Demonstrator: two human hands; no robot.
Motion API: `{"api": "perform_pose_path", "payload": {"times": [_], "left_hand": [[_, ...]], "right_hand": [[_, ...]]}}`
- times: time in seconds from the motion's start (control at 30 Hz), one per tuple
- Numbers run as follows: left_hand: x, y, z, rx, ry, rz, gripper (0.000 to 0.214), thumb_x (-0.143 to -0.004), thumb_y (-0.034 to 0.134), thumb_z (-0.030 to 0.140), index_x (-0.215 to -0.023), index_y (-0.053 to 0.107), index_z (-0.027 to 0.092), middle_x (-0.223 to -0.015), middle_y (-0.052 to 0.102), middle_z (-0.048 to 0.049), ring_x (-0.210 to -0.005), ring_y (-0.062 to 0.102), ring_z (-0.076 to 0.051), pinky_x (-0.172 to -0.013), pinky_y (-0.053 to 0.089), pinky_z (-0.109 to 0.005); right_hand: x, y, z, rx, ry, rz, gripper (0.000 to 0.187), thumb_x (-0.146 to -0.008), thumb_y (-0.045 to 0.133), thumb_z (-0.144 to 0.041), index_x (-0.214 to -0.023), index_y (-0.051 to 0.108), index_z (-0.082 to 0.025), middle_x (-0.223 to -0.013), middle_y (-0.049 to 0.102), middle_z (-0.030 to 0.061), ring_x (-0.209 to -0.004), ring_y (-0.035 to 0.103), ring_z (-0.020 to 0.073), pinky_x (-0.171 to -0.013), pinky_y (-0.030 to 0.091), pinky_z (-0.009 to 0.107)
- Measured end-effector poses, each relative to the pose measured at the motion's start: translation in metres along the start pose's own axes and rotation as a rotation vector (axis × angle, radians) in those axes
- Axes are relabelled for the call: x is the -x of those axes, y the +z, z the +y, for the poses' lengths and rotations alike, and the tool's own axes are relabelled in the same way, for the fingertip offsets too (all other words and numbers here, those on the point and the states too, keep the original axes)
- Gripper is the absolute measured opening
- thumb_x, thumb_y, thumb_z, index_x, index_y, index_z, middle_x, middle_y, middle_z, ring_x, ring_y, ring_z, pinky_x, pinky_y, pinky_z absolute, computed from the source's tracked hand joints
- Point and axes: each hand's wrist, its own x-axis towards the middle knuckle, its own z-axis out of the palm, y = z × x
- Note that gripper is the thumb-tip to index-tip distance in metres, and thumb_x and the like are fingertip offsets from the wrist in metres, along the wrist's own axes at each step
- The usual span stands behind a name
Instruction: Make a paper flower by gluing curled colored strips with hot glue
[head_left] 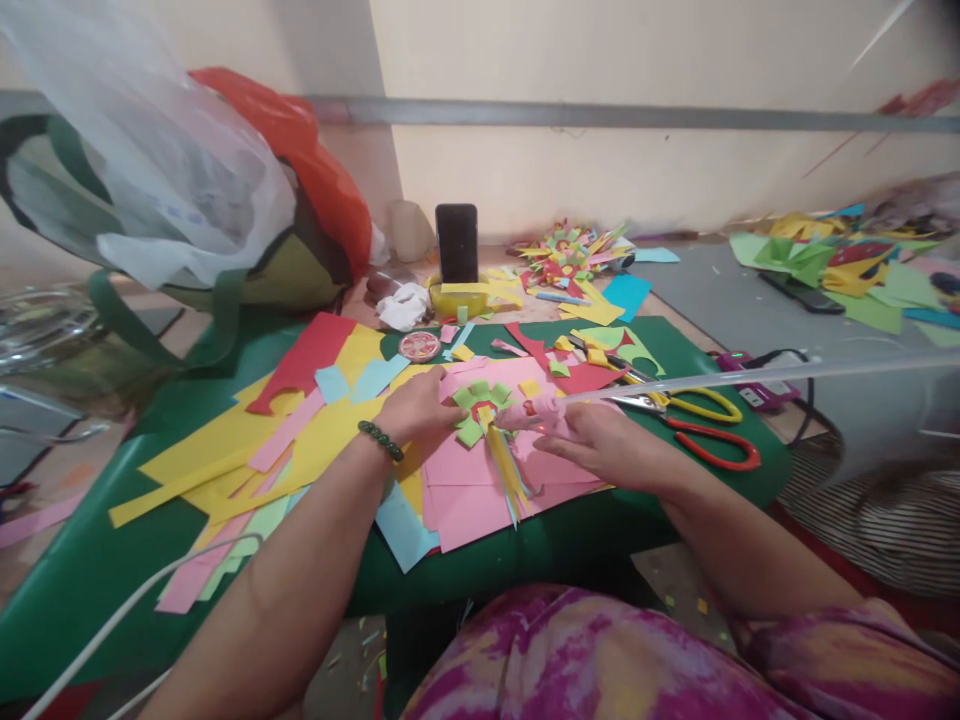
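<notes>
On a stack of pink paper sheets [465, 500] lies a paper flower [470, 432] with light green petals, a red ring and yellow and blue strips trailing toward me. My left hand [420, 405] closes its fingers on the flower's left edge; their tips are partly hidden. A pink hot glue gun [536, 411] is gripped in my right hand [611, 440], its nozzle pointing left, close over the flower's middle. From its back a long translucent glue stick [720, 380] runs off to the right.
Red-and-yellow-handled scissors [712, 450] lie right of my right hand. Yellow sheets [195, 460] and coloured strips spread at left on the green mat [405, 580]. A phone [457, 245] stands behind, near finished paper flowers [574, 255]. Bags [300, 240] sit back left; a white cord [112, 620] crosses lower left.
</notes>
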Motion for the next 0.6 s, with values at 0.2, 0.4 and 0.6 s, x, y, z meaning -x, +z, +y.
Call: {"api": "perform_pose_path", "payload": {"times": [0.2, 0.4, 0.6], "left_hand": [[0.000, 0.000, 0.000, -0.004, -0.004, 0.005, 0.047, -0.075, 0.068, 0.043, -0.113, 0.057, 0.017, -0.115, 0.069, -0.0122, -0.100, 0.064, -0.030, -0.069, 0.043, -0.033], [-0.001, 0.002, -0.001, 0.012, -0.011, 0.007, 0.054, -0.075, 0.069, 0.042, -0.120, 0.056, 0.015, -0.121, 0.067, -0.0135, -0.105, 0.063, -0.031, -0.071, 0.043, -0.033], [0.000, 0.000, 0.000, 0.016, -0.014, -0.004, 0.051, -0.075, 0.068, 0.043, -0.117, 0.056, 0.016, -0.119, 0.068, -0.0128, -0.102, 0.063, -0.030, -0.068, 0.041, -0.032]], "right_hand": [[-0.005, 0.004, 0.000, -0.002, 0.035, 0.012, 0.044, -0.092, 0.051, -0.054, -0.064, 0.047, -0.021, -0.063, 0.054, 0.0010, -0.056, 0.044, 0.0136, -0.055, 0.027, 0.026], [0.000, 0.001, 0.002, -0.006, 0.022, 0.019, 0.044, -0.093, 0.050, -0.053, -0.063, 0.048, -0.021, -0.064, 0.055, 0.0017, -0.057, 0.046, 0.0141, -0.055, 0.028, 0.027], [0.007, -0.001, -0.001, -0.040, -0.034, 0.011, 0.046, -0.094, 0.047, -0.053, -0.061, 0.048, -0.021, -0.061, 0.052, 0.0011, -0.056, 0.045, 0.0137, -0.056, 0.030, 0.026]]}}
